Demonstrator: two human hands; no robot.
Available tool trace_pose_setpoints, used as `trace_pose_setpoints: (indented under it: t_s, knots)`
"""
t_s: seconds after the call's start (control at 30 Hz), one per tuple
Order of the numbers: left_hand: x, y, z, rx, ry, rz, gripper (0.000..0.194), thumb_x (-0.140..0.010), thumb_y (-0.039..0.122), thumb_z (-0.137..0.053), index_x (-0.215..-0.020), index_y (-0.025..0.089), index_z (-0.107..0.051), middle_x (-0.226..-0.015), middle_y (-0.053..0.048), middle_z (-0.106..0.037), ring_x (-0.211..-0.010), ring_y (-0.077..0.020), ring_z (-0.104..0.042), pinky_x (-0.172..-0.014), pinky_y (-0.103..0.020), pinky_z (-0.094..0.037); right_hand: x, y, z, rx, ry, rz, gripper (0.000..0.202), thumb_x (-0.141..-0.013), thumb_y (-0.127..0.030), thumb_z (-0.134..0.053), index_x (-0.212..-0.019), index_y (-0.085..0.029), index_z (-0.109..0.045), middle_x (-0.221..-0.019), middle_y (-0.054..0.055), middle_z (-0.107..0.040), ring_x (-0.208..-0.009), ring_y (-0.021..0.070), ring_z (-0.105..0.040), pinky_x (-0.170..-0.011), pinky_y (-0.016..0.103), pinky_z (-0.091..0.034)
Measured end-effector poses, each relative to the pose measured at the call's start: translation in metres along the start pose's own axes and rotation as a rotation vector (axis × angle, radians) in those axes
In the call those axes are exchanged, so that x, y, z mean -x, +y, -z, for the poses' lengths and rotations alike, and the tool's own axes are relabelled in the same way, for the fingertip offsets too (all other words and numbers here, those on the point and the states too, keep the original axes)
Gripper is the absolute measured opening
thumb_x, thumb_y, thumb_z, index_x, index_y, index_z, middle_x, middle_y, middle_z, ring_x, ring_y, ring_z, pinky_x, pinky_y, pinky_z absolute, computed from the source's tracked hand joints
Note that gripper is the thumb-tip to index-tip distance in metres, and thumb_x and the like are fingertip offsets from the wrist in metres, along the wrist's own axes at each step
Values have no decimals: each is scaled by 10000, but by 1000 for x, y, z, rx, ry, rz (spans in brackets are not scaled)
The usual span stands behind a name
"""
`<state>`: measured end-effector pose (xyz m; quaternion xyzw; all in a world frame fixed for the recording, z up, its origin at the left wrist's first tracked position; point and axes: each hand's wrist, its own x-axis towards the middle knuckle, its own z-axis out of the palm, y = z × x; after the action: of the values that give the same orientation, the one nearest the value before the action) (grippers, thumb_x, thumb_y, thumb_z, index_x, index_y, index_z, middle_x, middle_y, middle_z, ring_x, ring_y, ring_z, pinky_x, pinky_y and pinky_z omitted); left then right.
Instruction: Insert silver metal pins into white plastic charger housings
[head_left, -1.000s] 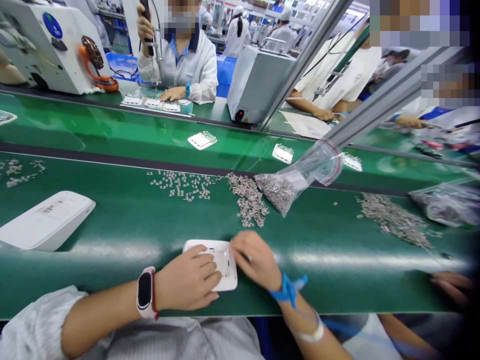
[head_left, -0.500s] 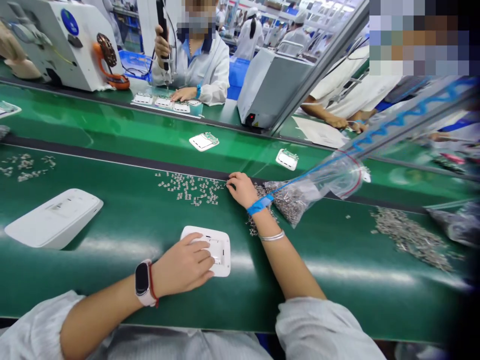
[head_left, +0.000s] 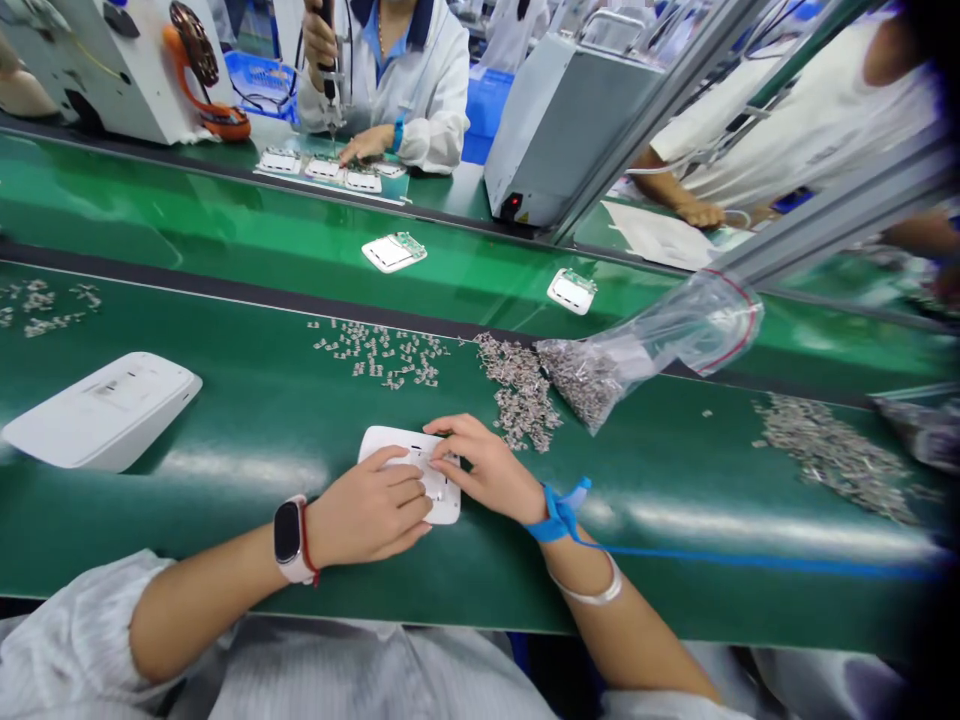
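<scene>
A white plastic cover (head_left: 448, 508) with a recessed middle lies on the green bench in front of me. My left hand (head_left: 375, 505) holds it from the left, fingers over the recess and thumb by the lower edge. Over the cover's upper right part is my right hand (head_left: 480, 465), thumb and fingertips drawn together in a pinch. Whatever sits between those fingertips is too small to make out. Beyond the hands lie scattered small metal pieces (head_left: 379, 348) and a denser pile of metal parts (head_left: 521, 390).
A clear plastic bag (head_left: 592, 375) of metal parts lies beside the pile. At left are stacked white covers (head_left: 105, 410); at right, another metal heap (head_left: 825, 450). A blue wrist cord (head_left: 712, 558) trails rightward. Across the green belt (head_left: 300, 250), a person holds an electric screwdriver (head_left: 328, 60).
My right hand has come back from the small metal pieces to the white cover. My left hand has stayed on the cover. The view has tilted downward slightly.
</scene>
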<state>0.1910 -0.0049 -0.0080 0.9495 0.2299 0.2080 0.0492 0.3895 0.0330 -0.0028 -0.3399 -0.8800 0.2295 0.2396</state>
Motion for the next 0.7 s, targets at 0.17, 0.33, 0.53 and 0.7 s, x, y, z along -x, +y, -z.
trace_pose_setpoints:
  t_s: [0.17, 0.33, 0.53, 0.7]
  knots:
    - [-1, 0, -1, 13, 15, -25, 185, -881, 257, -439, -873, 160, -596, -817, -4, -662, -827, -148, -579, -919, -365, -328, 0, 2, -13, 115, 63, -23, 80, -832, -171, -519, -778, -179, -576, -1029, 74, -612, -939, 192, -539, -786, 368, -427]
    - [0, -1, -2, 25, 16, -9, 173, -876, 256, -454, -868, 163, -599, -805, 3, -667, -836, -146, -581, -935, -371, -317, 0, 1, -19, 121, 147, -11, 70, -832, -161, -523, -782, -173, -571, -979, 65, -629, -889, 167, -557, -764, 335, -426]
    - [0, -1, -3, 21, 0, -7, 187, -878, 272, -450, -849, 166, -601, -813, 0, -667, -839, -149, -578, -934, -371, -318, 3, -3, -23, 204, 164, 19, 98, -850, -168, -496, -794, -176, -576, -947, 57, -640, -876, 163, -555, -776, 330, -423]
    - [0, -1, -3, 29, -12, -8, 185, -874, 279, -452, -860, 164, -597, -818, -4, -666, -840, -150, -578, -933, -377, -323, 5, -2, -26, 295, 240, 128, 87, -837, -149, -520, -811, -172, -600, -884, 51, -665, -804, 156, -566, -729, 326, -430]
